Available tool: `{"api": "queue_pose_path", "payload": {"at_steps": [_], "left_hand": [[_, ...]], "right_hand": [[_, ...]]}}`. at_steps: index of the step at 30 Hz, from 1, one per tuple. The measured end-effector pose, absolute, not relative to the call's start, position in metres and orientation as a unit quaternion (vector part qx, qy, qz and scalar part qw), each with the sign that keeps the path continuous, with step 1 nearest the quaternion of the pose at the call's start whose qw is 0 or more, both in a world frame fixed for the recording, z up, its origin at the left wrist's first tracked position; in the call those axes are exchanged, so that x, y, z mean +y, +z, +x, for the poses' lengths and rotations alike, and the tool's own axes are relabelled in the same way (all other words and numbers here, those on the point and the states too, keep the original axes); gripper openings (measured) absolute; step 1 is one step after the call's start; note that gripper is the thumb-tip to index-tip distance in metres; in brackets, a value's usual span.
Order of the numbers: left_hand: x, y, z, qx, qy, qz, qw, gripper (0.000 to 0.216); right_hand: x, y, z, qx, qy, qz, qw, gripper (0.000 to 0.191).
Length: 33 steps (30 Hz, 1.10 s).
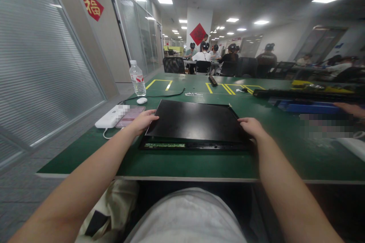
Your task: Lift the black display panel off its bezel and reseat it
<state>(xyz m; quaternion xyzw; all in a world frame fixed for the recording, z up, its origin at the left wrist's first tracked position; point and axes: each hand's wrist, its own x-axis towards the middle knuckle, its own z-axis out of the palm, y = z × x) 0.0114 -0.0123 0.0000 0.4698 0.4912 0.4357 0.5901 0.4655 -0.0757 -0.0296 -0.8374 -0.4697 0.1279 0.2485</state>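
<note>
A flat black display panel (194, 119) lies over a black frame (222, 145) on the green table, its near edge raised a little above that frame. My left hand (145, 120) is closed on the panel's left edge, thumb on top. At the opposite edge, my right hand (251, 126) pinches the panel's right side. A strip of green circuit board (164, 145) shows along the near side of the frame. The undersides of the panel and my fingers beneath it are hidden.
Left on the table (85, 159) are a white power bank (110, 117), a phone (131, 115), a white earbud case (142, 100) and a water bottle (137, 79). Small pieces (194, 94) lie behind the panel. Another person's hand (350, 109) is at right near a blue object (308, 106).
</note>
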Motion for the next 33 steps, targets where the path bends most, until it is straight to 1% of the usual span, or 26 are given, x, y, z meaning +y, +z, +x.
{"api": "queue_pose_path", "payload": {"at_steps": [4, 9, 12, 16, 24, 33], "left_hand": [[-0.0123, 0.0006, 0.011, 0.497, 0.438, 0.463, 0.588, 0.045], [-0.0098, -0.0007, 0.0095, 0.499, 0.441, 0.459, 0.588, 0.043], [-0.0092, -0.0012, 0.0091, 0.506, 0.439, 0.463, 0.581, 0.04], [-0.0105, -0.0011, 0.0093, 0.514, 0.437, 0.47, 0.569, 0.045], [-0.0109, -0.002, 0.0085, 0.502, 0.43, 0.47, 0.585, 0.049], [-0.0081, -0.0043, 0.0085, 0.479, 0.469, 0.486, 0.56, 0.049]], "right_hand": [[-0.0761, -0.0298, 0.464, -0.472, 0.11, -0.839, 0.247, 0.042], [-0.0748, -0.0313, 0.4658, -0.463, 0.131, -0.842, 0.244, 0.045], [-0.0736, -0.0336, 0.4678, -0.472, 0.116, -0.839, 0.245, 0.043], [-0.0735, -0.0355, 0.4688, -0.481, 0.102, -0.836, 0.245, 0.042], [-0.0749, -0.0328, 0.4674, -0.456, 0.132, -0.845, 0.247, 0.044], [-0.0727, -0.0367, 0.4695, -0.457, 0.141, -0.837, 0.266, 0.045]]}}
